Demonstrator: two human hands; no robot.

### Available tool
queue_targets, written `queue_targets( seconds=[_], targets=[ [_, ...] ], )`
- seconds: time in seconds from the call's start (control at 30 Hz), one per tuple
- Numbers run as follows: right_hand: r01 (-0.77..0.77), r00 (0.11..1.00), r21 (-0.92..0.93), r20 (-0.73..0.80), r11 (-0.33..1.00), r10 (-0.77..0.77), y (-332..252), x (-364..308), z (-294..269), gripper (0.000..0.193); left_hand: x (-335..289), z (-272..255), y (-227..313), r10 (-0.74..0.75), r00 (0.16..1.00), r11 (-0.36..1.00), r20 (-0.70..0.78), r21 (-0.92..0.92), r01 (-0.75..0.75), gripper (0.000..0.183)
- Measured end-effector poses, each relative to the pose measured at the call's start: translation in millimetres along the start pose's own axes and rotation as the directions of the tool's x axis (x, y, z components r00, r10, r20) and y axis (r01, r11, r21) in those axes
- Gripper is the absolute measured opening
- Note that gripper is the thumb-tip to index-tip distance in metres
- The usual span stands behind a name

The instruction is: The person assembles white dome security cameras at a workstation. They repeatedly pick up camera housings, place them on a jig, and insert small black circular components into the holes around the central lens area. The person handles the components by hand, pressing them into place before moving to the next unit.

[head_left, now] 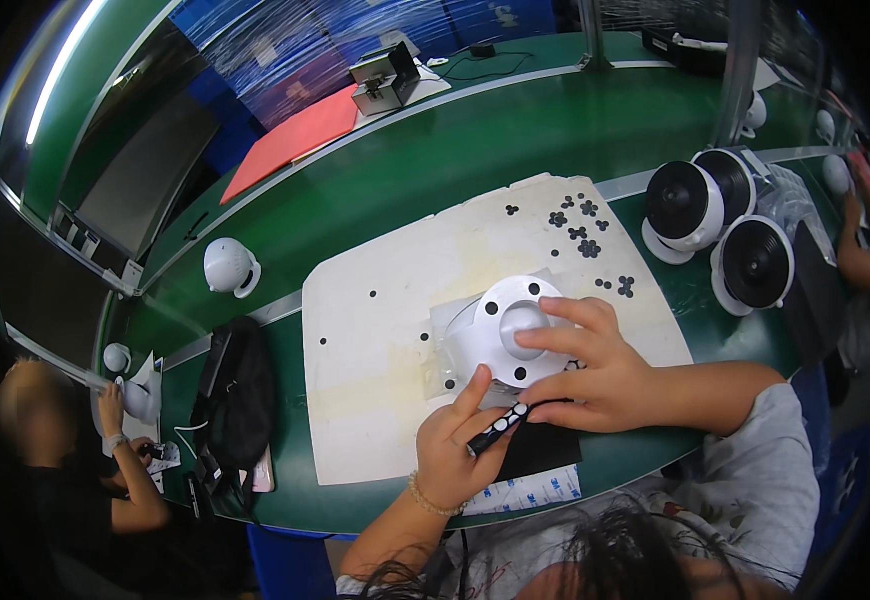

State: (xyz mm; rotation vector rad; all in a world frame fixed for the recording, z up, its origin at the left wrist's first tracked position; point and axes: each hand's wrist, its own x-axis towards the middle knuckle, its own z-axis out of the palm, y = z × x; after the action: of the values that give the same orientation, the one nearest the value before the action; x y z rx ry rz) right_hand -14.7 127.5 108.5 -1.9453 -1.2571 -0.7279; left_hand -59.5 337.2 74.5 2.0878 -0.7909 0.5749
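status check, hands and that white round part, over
Left hand holds black strip. Right hand steadies white round base. Nothing blocking.

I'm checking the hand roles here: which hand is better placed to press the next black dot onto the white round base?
Probably the left hand: it holds the black sticker strip beside the white round plastic base, which the right hand steadies.

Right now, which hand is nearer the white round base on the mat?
Right. The right hand rests its fingers on the white round base; the left hand sits just below it, holding a black strip.
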Motion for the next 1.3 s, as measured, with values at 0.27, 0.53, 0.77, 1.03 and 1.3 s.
queue_targets(
  seconds=[0.27,0.53,0.77,1.03,1.3],
  targets=[
    [0.082,0.993,-0.043,-0.081,0.996,-0.086,4,-16,0,0.007,-2,0,0,-0.030,1.000,0.999,-0.006,0.011,0.030,0.020],
    [-0.426,0.895,0.431,0.071,0.795,0.441,25,-20,-6,0.013,-1,0,3,-0.073,0.997,0.997,0.008,-0.007,0.073,0.017],
    [-0.422,0.898,0.446,0.086,0.789,0.432,26,-19,-5,0.012,0,4,-2,-0.046,0.997,0.999,-0.069,-0.028,0.044,0.023],
    [-0.398,0.911,0.430,0.081,0.810,0.405,28,-19,-4,0.010,-2,0,1,-0.072,0.997,0.997,0.006,-0.019,0.073,0.017],
    [-0.069,0.996,0.093,0.058,0.993,0.064,45,-29,-9,0.011,-2,3,0,-0.069,0.996,0.998,-0.059,-0.011,0.069,0.024]
  ],
)
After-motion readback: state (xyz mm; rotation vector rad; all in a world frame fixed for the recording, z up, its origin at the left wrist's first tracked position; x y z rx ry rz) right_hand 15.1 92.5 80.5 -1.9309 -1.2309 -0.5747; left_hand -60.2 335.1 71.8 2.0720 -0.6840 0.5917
